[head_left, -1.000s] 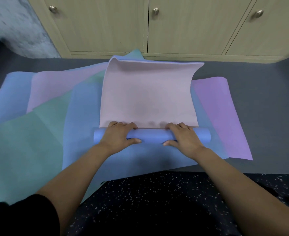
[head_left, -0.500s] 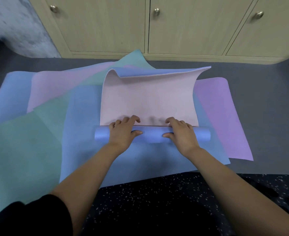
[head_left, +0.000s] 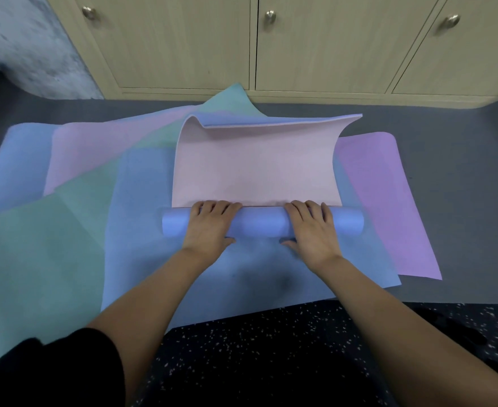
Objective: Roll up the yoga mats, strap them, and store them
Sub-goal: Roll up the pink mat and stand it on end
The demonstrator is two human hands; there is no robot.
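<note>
A yoga mat, blue outside and pale pink inside, lies partly rolled in the middle of the floor. Its blue roll (head_left: pixel 261 222) runs left to right. The loose pink sheet (head_left: pixel 253 168) stretches away from the roll, and its far edge curls up and over. My left hand (head_left: pixel 209 226) presses on the left part of the roll, fingers over the top. On the right part rests my right hand (head_left: pixel 312 230) in the same way. Under the roll lie flat mats: a blue mat (head_left: pixel 241 274), a teal mat (head_left: pixel 36 254), a pink mat (head_left: pixel 101 148) and a purple mat (head_left: pixel 388 201).
A row of light wooden cabinets (head_left: pixel 271 48) with round metal knobs stands just beyond the mats. Grey floor (head_left: pixel 462 186) lies to the right. A dark speckled floor mat (head_left: pixel 256 353) is under me. A rough grey wall (head_left: pixel 21 45) stands at the far left.
Both hands have regripped over the roll and pushed it a little further from me. The loose pink sheet has grown shorter and its far edge curls lower, showing a teal mat corner behind.
</note>
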